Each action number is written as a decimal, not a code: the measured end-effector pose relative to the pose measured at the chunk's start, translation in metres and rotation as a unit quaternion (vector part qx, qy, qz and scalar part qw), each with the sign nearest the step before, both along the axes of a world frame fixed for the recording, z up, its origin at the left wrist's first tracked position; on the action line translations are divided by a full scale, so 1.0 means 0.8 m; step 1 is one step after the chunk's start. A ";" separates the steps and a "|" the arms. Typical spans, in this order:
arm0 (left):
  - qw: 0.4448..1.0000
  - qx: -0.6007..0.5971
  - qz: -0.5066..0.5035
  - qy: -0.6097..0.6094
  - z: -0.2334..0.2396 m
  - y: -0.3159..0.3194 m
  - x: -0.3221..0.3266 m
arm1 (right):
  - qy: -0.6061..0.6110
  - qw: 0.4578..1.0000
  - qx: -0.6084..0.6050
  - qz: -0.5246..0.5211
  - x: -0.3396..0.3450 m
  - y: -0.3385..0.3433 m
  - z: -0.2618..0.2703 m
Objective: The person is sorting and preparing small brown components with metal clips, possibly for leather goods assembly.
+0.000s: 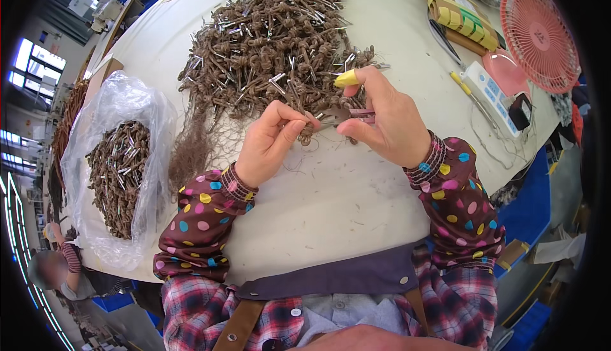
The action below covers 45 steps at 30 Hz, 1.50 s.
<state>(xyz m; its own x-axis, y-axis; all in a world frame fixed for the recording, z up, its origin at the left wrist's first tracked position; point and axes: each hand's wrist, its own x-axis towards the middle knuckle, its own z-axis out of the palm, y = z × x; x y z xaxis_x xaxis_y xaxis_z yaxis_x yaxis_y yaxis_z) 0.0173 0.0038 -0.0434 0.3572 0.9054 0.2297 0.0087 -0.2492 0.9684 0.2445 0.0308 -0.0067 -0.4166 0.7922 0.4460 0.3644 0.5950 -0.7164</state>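
My left hand point(262, 150) pinches a brown knotted cord point(306, 137) between thumb and fingertips, just in front of a large pile of similar knotted cords point(281, 40) with shiny metal tips. To its right, my right hand point(398, 124) holds small thread snips point(363, 114) with pinkish handles. The snips point toward the pinched cord, and their blades are partly hidden among fingers and cord. A yellow finger cover point(345, 79) sits on my right index finger. Loose brown threads point(191, 148) lie left of my left hand.
On the left, a clear plastic bag point(157, 126) holds more knotted cords point(119, 184). At the right stand a pink fan point(539, 38) and a power strip point(489, 95), beside a yellow-handled tool point(470, 95) and a taped brown package point(460, 17). Another person point(71, 267) is at far left.
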 end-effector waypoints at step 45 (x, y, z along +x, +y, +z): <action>0.998 0.045 0.034 0.014 -0.009 -0.005 0.002 | -0.151 0.965 0.209 -0.043 -0.021 -0.016 -0.018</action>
